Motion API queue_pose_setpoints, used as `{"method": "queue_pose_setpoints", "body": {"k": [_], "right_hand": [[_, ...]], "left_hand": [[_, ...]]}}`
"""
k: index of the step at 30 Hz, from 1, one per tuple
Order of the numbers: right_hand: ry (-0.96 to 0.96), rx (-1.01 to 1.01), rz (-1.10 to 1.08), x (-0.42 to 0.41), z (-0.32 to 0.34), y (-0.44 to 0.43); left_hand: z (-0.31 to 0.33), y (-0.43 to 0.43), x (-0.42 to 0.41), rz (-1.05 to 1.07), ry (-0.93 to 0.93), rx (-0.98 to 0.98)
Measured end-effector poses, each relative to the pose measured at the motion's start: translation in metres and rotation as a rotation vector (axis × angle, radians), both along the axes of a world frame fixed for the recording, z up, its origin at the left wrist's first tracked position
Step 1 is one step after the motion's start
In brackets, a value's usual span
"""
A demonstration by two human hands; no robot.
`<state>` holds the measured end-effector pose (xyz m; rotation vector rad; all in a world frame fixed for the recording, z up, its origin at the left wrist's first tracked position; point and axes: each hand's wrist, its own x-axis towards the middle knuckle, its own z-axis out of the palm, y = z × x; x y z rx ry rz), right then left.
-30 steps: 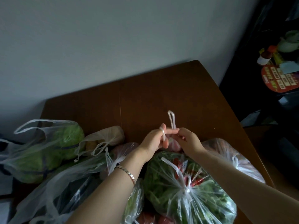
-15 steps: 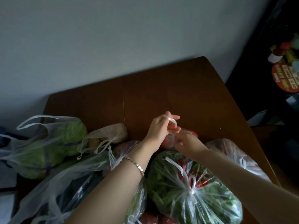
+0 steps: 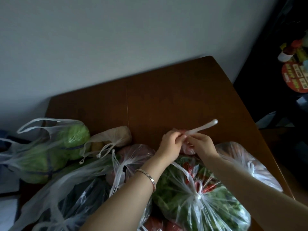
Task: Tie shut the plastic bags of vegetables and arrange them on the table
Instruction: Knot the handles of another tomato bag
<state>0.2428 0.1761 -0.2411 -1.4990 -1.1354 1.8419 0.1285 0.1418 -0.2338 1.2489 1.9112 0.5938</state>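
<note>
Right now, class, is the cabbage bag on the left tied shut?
No, the cabbage bag has its handles lying loose and open, with no knot.

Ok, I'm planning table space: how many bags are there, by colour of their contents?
Green: 2, cabbage bag, leafy greens bag
Reddish: 3, held bag, right bag, middle bag
Tan: 1, tan bag
Dark: 1, dark bag
Total: 7; more at the bottom edge is unclear
</note>
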Motion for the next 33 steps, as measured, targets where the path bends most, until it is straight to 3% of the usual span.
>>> {"method": "queue_pose_setpoints", "body": {"k": [5,8,11,14,17,19,22,28,33], "right_hand": [[-0.037,-0.06,-0.13,-0.003,-0.005,0.002],[-0.166,-0.004,-0.121,-0.007,-0.006,0.005],[-0.324,0.191,-0.032,-0.006,-0.003,0.008],[-0.365,0.472,0.198,-0.001,0.002,0.003],[-0.413,0.778,0.389,0.008,-0.001,0.0],[-0.455,0.873,0.466,0.011,-0.003,0.001],[-0.524,0.884,0.559,0.011,-0.001,0.003],[-0.626,0.835,0.771,0.006,0.006,0.008],[-0.475,0.627,0.506,0.006,0.003,0.007]], "left_hand": [[-0.002,-0.002,0.003,0.115,0.019,0.047],[-0.002,-0.003,0.004,0.159,-0.001,0.04],[0.002,0.0,0.005,0.218,-0.088,-0.045],[0.002,0.008,0.002,0.389,-0.23,-0.179],[0.003,0.012,-0.001,0.405,-0.232,-0.26],[0.002,0.012,-0.001,0.358,-0.201,-0.28],[0.008,0.008,0.0,0.284,-0.213,-0.31],[0.01,-0.006,-0.004,0.19,-0.172,-0.191],[0.005,-0.012,0.001,0.228,-0.114,-0.061]]}}
